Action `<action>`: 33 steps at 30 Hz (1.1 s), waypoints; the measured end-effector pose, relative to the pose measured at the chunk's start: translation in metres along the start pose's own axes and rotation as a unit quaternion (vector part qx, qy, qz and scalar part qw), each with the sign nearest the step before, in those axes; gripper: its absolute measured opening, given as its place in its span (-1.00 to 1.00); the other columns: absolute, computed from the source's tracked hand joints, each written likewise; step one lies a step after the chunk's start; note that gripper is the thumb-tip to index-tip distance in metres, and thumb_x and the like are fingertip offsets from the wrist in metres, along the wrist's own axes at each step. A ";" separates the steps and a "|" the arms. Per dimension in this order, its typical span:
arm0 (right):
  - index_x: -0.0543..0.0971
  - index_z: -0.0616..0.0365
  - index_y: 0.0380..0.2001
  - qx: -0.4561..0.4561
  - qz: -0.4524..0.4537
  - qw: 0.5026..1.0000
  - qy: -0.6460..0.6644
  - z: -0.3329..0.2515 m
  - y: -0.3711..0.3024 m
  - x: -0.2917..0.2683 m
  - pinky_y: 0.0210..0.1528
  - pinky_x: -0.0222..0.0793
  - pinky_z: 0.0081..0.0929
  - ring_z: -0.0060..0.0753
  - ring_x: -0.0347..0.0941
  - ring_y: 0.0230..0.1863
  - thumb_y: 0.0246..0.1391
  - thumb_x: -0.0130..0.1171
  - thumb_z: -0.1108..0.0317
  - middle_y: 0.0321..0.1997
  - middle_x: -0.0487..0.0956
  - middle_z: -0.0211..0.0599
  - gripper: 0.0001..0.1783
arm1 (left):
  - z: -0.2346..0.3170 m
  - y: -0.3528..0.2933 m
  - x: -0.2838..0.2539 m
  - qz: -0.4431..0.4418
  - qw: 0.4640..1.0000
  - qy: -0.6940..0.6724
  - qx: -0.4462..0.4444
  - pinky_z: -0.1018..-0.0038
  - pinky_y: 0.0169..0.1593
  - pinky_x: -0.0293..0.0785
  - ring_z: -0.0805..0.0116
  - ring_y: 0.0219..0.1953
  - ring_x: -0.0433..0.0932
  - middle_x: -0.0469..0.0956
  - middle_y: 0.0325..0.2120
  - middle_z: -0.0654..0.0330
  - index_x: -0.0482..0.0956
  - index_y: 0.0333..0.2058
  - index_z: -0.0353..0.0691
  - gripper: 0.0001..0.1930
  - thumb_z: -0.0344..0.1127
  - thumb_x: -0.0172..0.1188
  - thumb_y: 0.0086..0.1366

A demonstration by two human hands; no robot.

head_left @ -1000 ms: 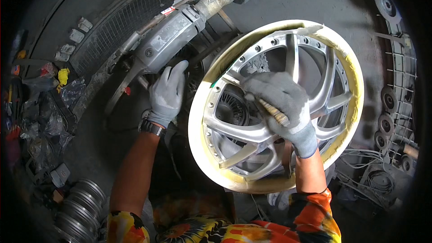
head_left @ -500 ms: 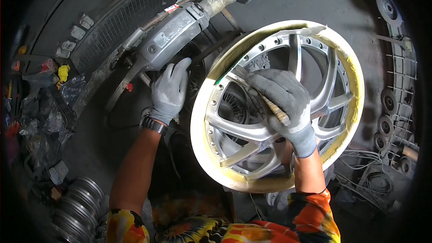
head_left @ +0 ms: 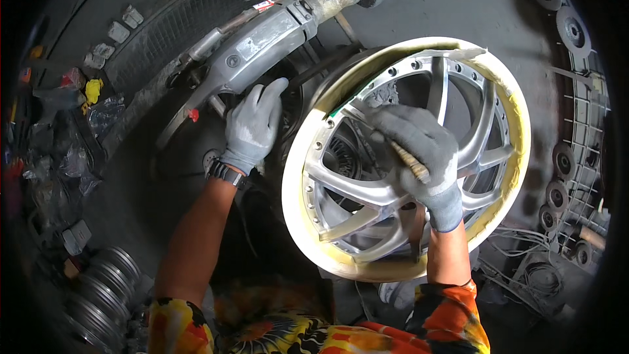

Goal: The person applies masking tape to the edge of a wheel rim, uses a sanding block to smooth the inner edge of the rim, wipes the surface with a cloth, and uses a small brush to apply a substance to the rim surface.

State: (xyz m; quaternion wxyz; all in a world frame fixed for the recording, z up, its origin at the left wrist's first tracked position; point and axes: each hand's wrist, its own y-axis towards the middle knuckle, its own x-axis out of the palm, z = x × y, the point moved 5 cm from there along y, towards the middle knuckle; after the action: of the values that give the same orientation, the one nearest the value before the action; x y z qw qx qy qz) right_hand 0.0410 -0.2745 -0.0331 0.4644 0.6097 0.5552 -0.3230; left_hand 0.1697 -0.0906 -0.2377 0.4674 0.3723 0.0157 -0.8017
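An alloy wheel (head_left: 484,137) with silver spokes stands tilted in front of me. Cream-yellow masking (head_left: 298,187) covers its outer rim, and a loose-looking strip (head_left: 468,54) lies across the top edge. My right hand (head_left: 422,147), in a grey glove, is closed round a slim tool (head_left: 411,160) with a tan wrapped handle. The tool's far end reaches the upper left inner rim, beside a small green patch; its exact kind is unclear. My left hand (head_left: 254,121), also gloved, is held up with fingers stretched out, left of the wheel and just below the grinder, holding nothing visible.
A large grey grinder (head_left: 262,46) with a round grey wheel at its end slants across the upper left. Stacked metal rims (head_left: 101,295) stand lower left, near plastic bags and clutter. Several abrasive discs (head_left: 574,29) and a white wire rack (head_left: 580,144) line the right side.
The view has shifted slightly, so the grinder and both hands sit a little further right and lower. The right hand still grips the tool at the rim; the left stays outstretched.
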 end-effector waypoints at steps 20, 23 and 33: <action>0.79 0.17 0.00 0.109 -0.021 0.980 0.164 0.009 0.005 -0.007 0.10 0.65 -0.29 -0.06 0.78 -0.02 0.17 0.44 0.56 -0.02 0.80 -0.04 -0.69 | 0.000 -0.001 0.000 0.008 1.000 0.004 0.011 -0.03 -0.19 0.60 -0.19 -0.22 0.66 0.60 -0.22 0.00 0.60 0.25 -0.03 -0.60 -0.41 0.21 0.48; 0.79 0.20 0.00 0.115 -0.024 0.982 0.147 0.009 0.007 -0.007 0.07 0.65 -0.32 -0.09 0.79 -0.04 0.18 0.43 0.54 -0.04 0.80 -0.03 -0.70 | 0.004 0.002 0.000 0.009 1.000 0.001 0.014 -0.03 -0.18 0.60 -0.19 -0.21 0.66 0.60 -0.22 0.01 0.60 0.25 -0.03 -0.59 -0.42 0.22 0.47; 0.79 0.24 0.01 0.197 -0.040 0.953 0.228 0.013 0.011 -0.009 -0.01 0.63 -0.41 -0.28 0.76 -0.15 0.25 0.43 0.51 -0.10 0.81 -0.07 -0.73 | 0.002 0.001 0.001 -0.006 1.000 -0.007 0.004 -0.03 -0.15 0.60 -0.20 -0.18 0.66 0.62 -0.18 0.01 0.61 0.25 -0.05 -0.59 -0.44 0.21 0.47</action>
State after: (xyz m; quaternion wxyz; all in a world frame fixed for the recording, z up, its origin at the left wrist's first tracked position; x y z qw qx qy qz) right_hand 0.0520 -0.2897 -0.0277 0.1825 0.7241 0.5954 -0.2964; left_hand 0.1687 -0.0925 -0.2365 0.4615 0.3682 0.0110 -0.8071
